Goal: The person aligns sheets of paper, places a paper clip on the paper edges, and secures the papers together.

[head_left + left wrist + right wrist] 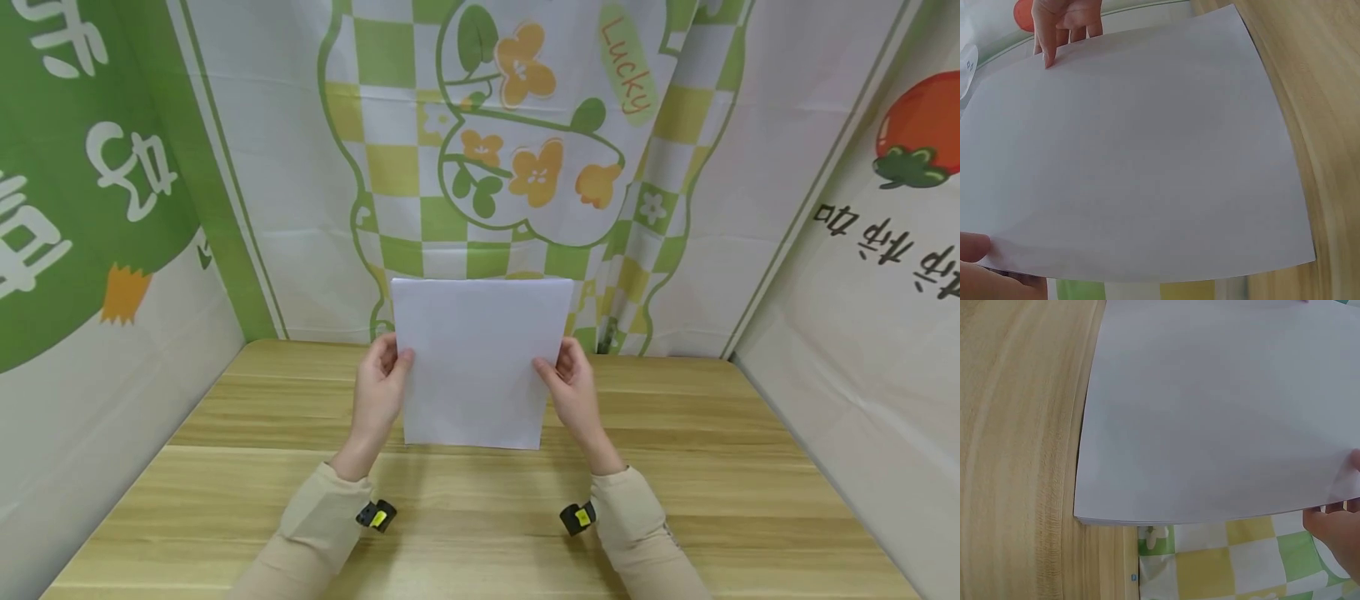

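Note:
A stack of white paper (480,367) stands nearly upright with its lower edge at the wooden table. My left hand (380,385) grips its left side, thumb over the front and fingers behind. On the opposite side, my right hand (572,387) pinches the paper in the same way. In the left wrist view the paper (1141,150) bows slightly between the two hands. Several layered sheet edges show at the corner of the stack (1210,419) in the right wrist view. The fingers behind the paper are partly hidden.
The wooden table (480,533) reaches back to a curtain (390,167) with green and yellow checks and flowers. Printed cloth walls (90,400) flank it on both sides. A black band with a yellow tag (378,516) sits at each wrist.

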### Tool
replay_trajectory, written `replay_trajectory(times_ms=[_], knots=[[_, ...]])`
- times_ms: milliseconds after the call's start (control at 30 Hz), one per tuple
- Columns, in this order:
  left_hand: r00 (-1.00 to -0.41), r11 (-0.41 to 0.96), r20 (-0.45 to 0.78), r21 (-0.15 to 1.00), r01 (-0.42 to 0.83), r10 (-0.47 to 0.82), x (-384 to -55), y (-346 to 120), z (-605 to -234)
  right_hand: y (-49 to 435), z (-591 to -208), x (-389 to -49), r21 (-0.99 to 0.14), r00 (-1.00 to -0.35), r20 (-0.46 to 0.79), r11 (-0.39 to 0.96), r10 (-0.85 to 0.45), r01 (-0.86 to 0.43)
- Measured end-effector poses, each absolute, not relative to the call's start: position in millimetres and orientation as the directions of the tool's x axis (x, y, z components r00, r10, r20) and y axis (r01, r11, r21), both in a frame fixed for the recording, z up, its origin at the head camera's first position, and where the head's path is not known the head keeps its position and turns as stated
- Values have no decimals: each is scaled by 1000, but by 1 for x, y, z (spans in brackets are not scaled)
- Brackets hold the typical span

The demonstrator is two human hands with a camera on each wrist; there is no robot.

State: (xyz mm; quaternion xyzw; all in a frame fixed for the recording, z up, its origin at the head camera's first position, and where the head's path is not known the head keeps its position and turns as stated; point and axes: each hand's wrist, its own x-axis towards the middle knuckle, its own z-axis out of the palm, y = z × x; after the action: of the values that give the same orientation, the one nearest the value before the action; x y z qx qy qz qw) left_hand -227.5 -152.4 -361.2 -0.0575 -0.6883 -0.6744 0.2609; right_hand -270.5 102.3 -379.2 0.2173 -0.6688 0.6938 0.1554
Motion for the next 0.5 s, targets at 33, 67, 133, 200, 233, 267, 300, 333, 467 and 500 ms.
replay_trajectory(times_ms=[33,67,133,200,233,267,300,333,467,500], knots=[[-855,83,439,897,434,-277,-228,-152,-360,102,-379,-270,-860,-857,510,-60,-74,-507],[-852,79,440,896,437,-282,-228,-152,-359,102,-378,-270,-860,-857,510,-60,-74,-506],[-848,77,443,894,440,-291,-228,-152,-355,103,-378,-270,-859,-857,511,-61,-71,-508],[-844,72,445,892,445,-299,-229,-152,-352,103,-377,-270,-858,-855,513,-62,-68,-510],[-841,72,448,891,448,-303,-229,-152,-350,103,-376,-270,-858,-855,514,-63,-68,-510],[-839,73,449,890,449,-308,-229,-152,-348,103,-376,-270,-857,-855,515,-66,-67,-511],[-836,75,452,889,452,-312,-229,-152,-346,103,-376,-270,-857,-855,515,-68,-67,-511],[-833,74,454,887,455,-317,-229,-152,-345,103,-376,-270,-857,-855,514,-70,-68,-510],[-820,75,470,878,474,-326,-230,-152,-338,104,-376,-270,-862,-859,506,-67,-72,-502],[-816,77,478,873,481,-326,-230,-152,-337,104,-376,-270,-863,-860,505,-64,-73,-501]])
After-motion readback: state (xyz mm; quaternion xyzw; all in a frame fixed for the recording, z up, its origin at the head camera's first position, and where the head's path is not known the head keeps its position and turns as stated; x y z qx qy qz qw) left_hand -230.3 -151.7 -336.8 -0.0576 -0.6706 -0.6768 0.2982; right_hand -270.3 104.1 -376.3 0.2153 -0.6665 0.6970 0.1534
